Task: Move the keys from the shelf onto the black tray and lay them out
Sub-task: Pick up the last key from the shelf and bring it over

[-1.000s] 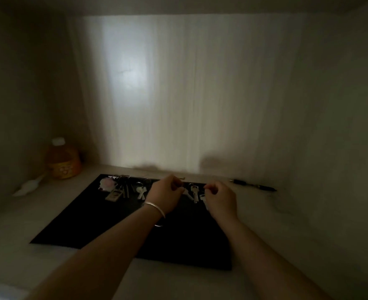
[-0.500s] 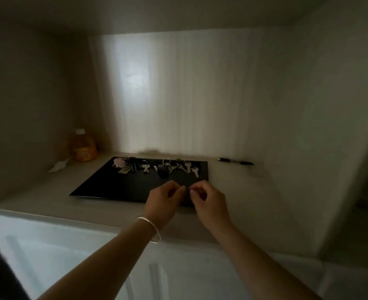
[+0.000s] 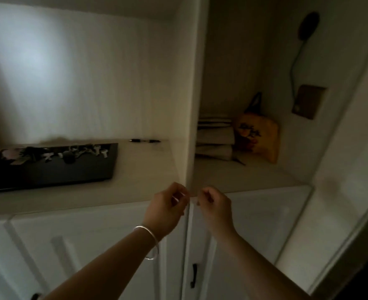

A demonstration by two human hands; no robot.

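The black tray [image 3: 49, 172] lies on the left shelf compartment. Several keys [image 3: 70, 153] with a pale tag and a dark fob sit in a row along its far edge. My left hand [image 3: 168, 207], with a silver bracelet on the wrist, and my right hand [image 3: 214, 205] hover side by side in front of the shelf's front edge, right of the tray. Both have the fingers curled in, thumb against fingertips. Nothing shows clearly in either hand.
A black pen [image 3: 145, 140] lies at the back of the shelf, right of the tray. A vertical divider [image 3: 191, 105] separates a right compartment holding stacked folded items [image 3: 215, 137] and an orange bag [image 3: 259, 137]. White cabinet doors [image 3: 92, 245] are below.
Both hands pulled back off the tray toward me and to the right. The view swung right, bringing the right compartment into sight. The keys stay on the tray.
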